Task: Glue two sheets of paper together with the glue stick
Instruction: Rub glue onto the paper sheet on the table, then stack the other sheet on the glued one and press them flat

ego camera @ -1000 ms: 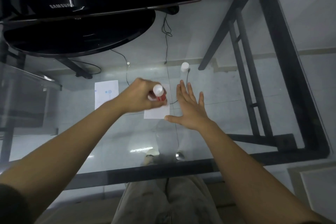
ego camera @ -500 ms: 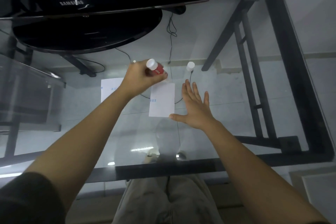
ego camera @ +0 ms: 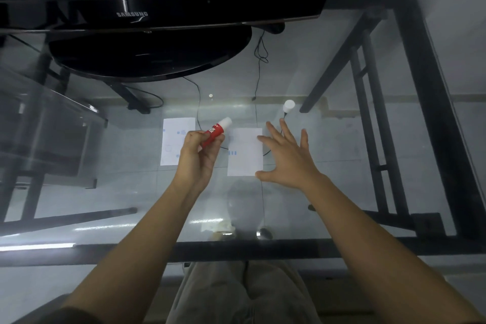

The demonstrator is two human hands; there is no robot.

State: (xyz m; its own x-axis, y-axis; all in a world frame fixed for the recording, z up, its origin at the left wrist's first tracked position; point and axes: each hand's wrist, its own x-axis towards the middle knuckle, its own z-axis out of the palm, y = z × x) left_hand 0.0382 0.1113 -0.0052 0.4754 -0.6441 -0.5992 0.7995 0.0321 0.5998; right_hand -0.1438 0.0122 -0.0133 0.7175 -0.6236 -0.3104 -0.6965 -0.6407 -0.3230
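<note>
Head view: glue stick now lifted off right sheet, gripped in left hand; right hand flat, empty, steadying sheet edge. Prob. gluing pass done; left sheet next.

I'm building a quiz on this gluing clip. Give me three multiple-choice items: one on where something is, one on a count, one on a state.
1. Where does the white cap stand?
A. on the glass table, beyond the right hand
B. on the left sheet
C. in the right hand

2. How many paper sheets lie on the table?
A. one
B. two
C. four

3. What is the state of the glue stick?
A. capped, lying on the table
B. uncapped, gripped in the left hand
C. capped, held in the right hand

Answers:
1. A: the cap stands upright on the table, past the fingertips of the right hand.
2. B: a left sheet and a right sheet lie apart, side by side.
3. B: the left hand grips the glue stick, its white end bare while the cap stands elsewhere.
</note>
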